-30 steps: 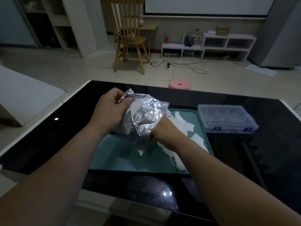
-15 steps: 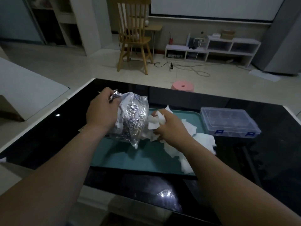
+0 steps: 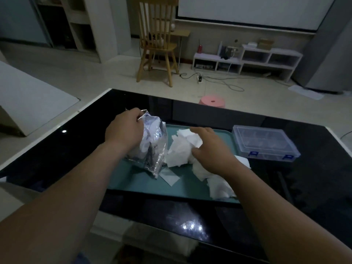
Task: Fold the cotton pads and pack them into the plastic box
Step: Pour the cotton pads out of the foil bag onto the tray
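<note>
The cotton pads [image 3: 181,149] lay heaped over the right half of the tray [image 3: 133,184], one flat pad near its middle. Judged light, limp and easily crumpled, each is best pinched singly at a corner.

The left hand [image 3: 124,130] gripped the top of the foil bag [image 3: 155,147], held over the tray's left half. The right hand [image 3: 211,149] rested on the heap with fingers loosely spread, apparently grasping nothing.

The plastic box [image 3: 264,142] stood lid down beside the tray's right edge. The bag's contents and the pads under the right forearm were hidden.
</note>
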A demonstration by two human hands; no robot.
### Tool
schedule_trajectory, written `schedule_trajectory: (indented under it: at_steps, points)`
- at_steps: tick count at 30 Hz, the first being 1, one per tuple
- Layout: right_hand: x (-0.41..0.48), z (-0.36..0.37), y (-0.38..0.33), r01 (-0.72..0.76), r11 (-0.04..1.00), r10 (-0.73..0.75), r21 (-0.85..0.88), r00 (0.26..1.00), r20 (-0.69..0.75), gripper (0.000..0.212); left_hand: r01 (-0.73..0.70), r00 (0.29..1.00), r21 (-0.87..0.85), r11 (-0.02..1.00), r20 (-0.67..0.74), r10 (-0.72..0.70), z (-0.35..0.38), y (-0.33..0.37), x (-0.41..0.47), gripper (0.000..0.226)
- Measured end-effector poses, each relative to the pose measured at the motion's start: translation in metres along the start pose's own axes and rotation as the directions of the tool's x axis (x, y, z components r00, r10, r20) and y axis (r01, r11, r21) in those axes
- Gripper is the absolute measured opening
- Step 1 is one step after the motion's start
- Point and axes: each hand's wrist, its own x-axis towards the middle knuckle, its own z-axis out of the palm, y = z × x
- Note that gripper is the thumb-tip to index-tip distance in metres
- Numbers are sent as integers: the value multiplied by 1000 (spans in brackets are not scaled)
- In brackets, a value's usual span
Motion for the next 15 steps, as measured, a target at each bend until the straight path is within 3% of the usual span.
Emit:
schedule_trajectory:
  at_steps: [4,8,11,15]
  points:
    - [-11,-7,12,-10,999,11,38,1000,-18,38,62,998,-8,998,23,-62,3,-10,0,20]
    - [-18,-12,14,-3,998,8,67,997,-72,33,66,996,105,992,-68,-59,7,-6,-2,55]
    - [-19,-15,12,5,992,11,125,992,-126,31,-52,992,50,997,-112,57,11,14,-10,56]
    - [-22,-20,12,46,969,-10,245,989,-147,28,-285,958,-56,957,-13,285,38,61,-34,49]
